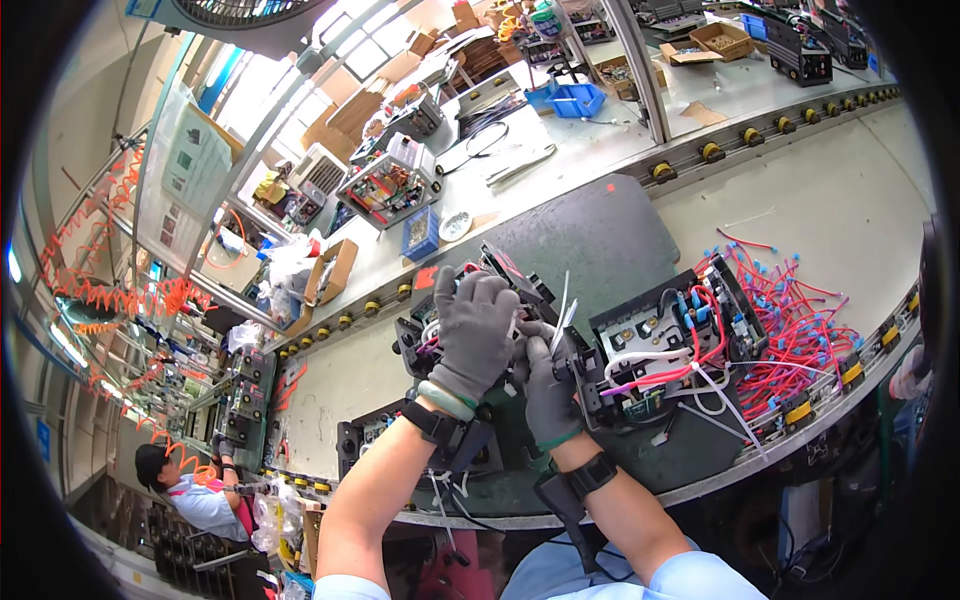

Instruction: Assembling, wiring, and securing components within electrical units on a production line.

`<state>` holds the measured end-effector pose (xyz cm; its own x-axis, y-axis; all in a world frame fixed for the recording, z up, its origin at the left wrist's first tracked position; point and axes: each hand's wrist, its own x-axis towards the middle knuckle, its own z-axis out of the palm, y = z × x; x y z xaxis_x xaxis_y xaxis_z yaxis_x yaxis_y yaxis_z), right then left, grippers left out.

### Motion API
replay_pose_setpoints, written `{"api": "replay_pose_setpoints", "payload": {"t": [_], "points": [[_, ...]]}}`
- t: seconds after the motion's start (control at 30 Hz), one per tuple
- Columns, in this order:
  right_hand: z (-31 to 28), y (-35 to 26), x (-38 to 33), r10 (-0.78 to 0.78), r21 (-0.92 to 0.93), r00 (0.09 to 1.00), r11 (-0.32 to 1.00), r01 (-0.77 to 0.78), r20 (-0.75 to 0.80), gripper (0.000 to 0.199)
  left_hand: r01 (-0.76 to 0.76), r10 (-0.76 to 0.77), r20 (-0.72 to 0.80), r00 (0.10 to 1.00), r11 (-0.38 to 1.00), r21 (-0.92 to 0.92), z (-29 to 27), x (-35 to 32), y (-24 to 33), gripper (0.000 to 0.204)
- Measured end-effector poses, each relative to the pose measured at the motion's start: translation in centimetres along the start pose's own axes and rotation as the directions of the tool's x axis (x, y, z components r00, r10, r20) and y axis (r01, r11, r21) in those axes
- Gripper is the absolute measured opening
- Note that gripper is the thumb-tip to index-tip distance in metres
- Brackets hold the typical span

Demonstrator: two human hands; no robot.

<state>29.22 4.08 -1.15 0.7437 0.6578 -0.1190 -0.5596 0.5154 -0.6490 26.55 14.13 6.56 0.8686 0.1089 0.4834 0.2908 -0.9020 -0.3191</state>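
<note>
Both my hands wear grey gloves and meet over a black electrical unit (515,268) with an exposed inside, in the middle of the bench. My left hand (470,335) is closed, its fingers curled down at the unit; what they grip is hidden. Close beside it, my right hand (549,392) has its fingers pinched together, and I cannot make out what is in them. White cable-tie ends (566,318) stick up next to the right fingers. To the right sits another open unit (640,340) with red, pink and white wires. A third black unit (350,440) shows partly behind my left forearm.
A heap of red wires with blue connectors (790,335) lies at the right. Yellow-and-black rollers (712,152) line the bench edge. Beyond stand an open-cased machine (392,180), a blue bin (421,234) and a cardboard box (332,272). A co-worker (205,500) works at the lower left.
</note>
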Motion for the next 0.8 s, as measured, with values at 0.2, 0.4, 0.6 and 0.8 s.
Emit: {"api": "replay_pose_setpoints", "payload": {"t": [0.2, 0.4, 0.6, 0.8], "points": [[-2.3, -0.3, 1.6, 0.088, 0.449, 0.958, 0.869, -0.208, 0.273, 0.024, 0.026, -0.018, 0.056, 0.998, 0.99, -0.142, -0.4, 0.4, 0.2, 0.014], [-2.0, 1.9, 2.5, 0.032, 0.049, 0.998, 0.998, -0.035, 0.062, 0.023, 0.243, -0.222, 0.115, 0.968, 0.944, -0.225, 0.4, -0.3, -0.7, 0.011], [-2.5, 2.3, 2.3, -0.038, -0.232, 0.999, 0.972, 0.032, -0.022, 0.027, 0.361, -0.313, 0.237, 0.92, 0.911, -0.198, 0.8, 0.6, -0.8, 0.015], [-4.1, 6.2, 4.2, -0.195, -0.348, 0.981, 0.92, 0.181, -0.008, 0.01, 0.388, -0.362, 0.197, 0.911, 0.915, -0.111, 1.6, 0.4, -0.6, 0.017]]}}
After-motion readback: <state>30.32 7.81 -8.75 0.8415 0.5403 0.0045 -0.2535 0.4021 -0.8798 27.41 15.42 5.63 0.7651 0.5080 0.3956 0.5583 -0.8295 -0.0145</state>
